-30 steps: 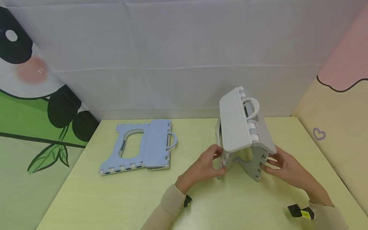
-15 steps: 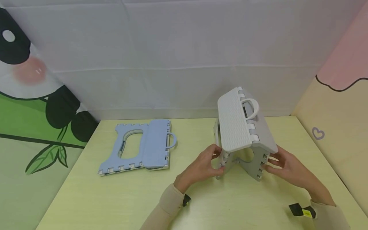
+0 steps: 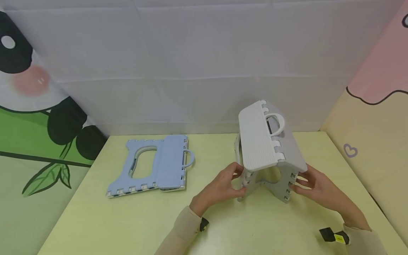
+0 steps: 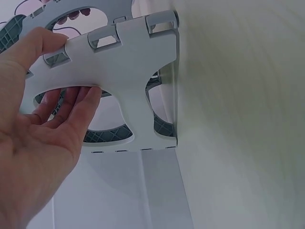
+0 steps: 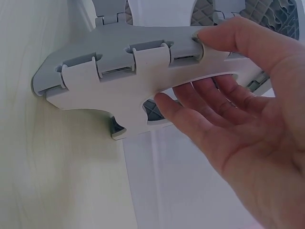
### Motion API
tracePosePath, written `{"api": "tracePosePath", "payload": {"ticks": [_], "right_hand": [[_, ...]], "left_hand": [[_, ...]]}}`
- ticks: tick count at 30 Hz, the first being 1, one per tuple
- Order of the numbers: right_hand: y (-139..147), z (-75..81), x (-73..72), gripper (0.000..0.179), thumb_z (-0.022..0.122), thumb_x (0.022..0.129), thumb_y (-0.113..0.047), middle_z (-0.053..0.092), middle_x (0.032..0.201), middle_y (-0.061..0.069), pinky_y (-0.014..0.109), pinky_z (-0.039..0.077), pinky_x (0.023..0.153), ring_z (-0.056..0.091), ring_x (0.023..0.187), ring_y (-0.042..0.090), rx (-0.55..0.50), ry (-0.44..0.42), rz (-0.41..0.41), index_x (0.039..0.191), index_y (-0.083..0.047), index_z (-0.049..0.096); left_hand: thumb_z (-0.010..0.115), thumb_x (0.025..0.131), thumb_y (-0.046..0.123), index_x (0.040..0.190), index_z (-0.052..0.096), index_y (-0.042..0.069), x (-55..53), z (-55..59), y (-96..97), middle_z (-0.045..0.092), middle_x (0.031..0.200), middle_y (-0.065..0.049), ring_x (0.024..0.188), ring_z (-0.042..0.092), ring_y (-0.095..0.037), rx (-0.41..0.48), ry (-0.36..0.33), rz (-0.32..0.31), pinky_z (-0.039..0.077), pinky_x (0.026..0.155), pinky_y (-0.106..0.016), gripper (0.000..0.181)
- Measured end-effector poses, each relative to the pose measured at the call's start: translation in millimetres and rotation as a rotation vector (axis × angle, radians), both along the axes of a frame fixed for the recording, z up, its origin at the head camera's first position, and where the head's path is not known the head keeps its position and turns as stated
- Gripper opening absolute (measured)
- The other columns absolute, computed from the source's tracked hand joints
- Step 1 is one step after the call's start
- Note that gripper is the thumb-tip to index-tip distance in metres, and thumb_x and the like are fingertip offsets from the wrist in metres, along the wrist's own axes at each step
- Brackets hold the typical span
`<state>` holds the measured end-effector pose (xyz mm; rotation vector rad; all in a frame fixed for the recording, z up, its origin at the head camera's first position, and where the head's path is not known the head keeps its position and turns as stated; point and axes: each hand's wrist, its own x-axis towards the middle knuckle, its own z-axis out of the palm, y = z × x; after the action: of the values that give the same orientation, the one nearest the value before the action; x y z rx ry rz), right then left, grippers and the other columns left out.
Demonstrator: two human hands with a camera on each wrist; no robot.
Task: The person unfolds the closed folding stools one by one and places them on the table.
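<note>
A white and grey folding step stool (image 3: 257,138) stands partly unfolded at the right of the table, its top creased like a roof with a loop handle at the ridge. My left hand (image 3: 220,187) grips its left leg panel, thumb on the hinged edge and fingers through the cutout, as the left wrist view shows on the leg panel (image 4: 138,62). My right hand (image 3: 322,191) holds the right leg panel (image 5: 114,86) the same way, fingers curled into the opening. Left of them, a blue folding step stool (image 3: 172,163) lies folded flat, handle toward the right.
The pale yellow table (image 3: 127,226) meets a white cloth backdrop (image 3: 165,71) close behind both stools. Printed side panels stand at the left and right, the right one (image 3: 376,141) bearing a small heart.
The head view has shifted slightly, so everything sits a little lower and further left. Both hands keep their hold on the white stool, whose fold looks nearly the same.
</note>
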<state>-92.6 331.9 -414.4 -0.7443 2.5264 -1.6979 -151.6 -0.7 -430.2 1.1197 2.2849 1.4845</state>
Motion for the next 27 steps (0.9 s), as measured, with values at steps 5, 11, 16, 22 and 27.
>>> {"api": "tracePosePath", "payload": {"ticks": [5, 11, 16, 22, 27], "right_hand": [[0.6, 0.4, -0.8, 0.07, 0.07, 0.09, 0.014, 0.053, 0.141, -0.015, 0.02, 0.051, 0.097, 0.055, 0.125, -0.003, 0.002, 0.01, -0.004, 0.151, -0.001, 0.041], [1.2, 0.4, -0.3, 0.07, 0.069, 0.091, 0.014, 0.052, 0.143, -0.014, 0.02, 0.051, 0.097, 0.055, 0.126, -0.003, -0.004, -0.006, 0.006, 0.152, -0.001, 0.039], [2.0, -0.2, -0.4, 0.069, 0.068, 0.091, 0.015, 0.052, 0.143, -0.014, 0.02, 0.051, 0.097, 0.055, 0.126, -0.003, -0.016, -0.013, 0.021, 0.152, -0.003, 0.04], [2.1, -1.2, -0.5, 0.071, 0.068, 0.091, 0.014, 0.05, 0.144, -0.016, 0.019, 0.05, 0.098, 0.053, 0.127, -0.004, -0.015, -0.021, 0.021, 0.153, -0.004, 0.038], [2.7, -1.8, -2.1, 0.073, 0.066, 0.092, 0.015, 0.048, 0.146, -0.016, 0.019, 0.05, 0.099, 0.052, 0.128, -0.004, -0.021, -0.023, 0.048, 0.156, -0.004, 0.035]], "left_hand": [[0.073, 0.089, -0.003, 0.127, 0.048, 0.0, -1.4, -0.1, -0.4, 0.058, 0.125, -0.01, 0.12, 0.057, -0.016, -0.012, -0.007, -0.001, 0.045, 0.109, -0.026, 0.046], [0.073, 0.089, -0.003, 0.126, 0.049, 0.001, -1.7, -0.3, -1.0, 0.058, 0.124, -0.009, 0.119, 0.057, -0.015, -0.018, -0.021, 0.003, 0.046, 0.109, -0.027, 0.044], [0.073, 0.089, -0.003, 0.125, 0.049, 0.001, -1.5, -0.3, -2.2, 0.058, 0.124, -0.008, 0.119, 0.057, -0.015, -0.021, -0.016, 0.003, 0.046, 0.109, -0.026, 0.044], [0.074, 0.09, 0.0, 0.126, 0.049, 0.002, -2.0, -1.9, -3.0, 0.058, 0.124, -0.007, 0.121, 0.058, -0.02, -0.04, 0.006, 0.008, 0.047, 0.109, -0.03, 0.044], [0.074, 0.091, 0.004, 0.128, 0.049, 0.003, -2.2, -2.7, -3.4, 0.059, 0.125, -0.006, 0.121, 0.059, -0.025, -0.069, 0.049, 0.015, 0.047, 0.109, -0.033, 0.045]]}}
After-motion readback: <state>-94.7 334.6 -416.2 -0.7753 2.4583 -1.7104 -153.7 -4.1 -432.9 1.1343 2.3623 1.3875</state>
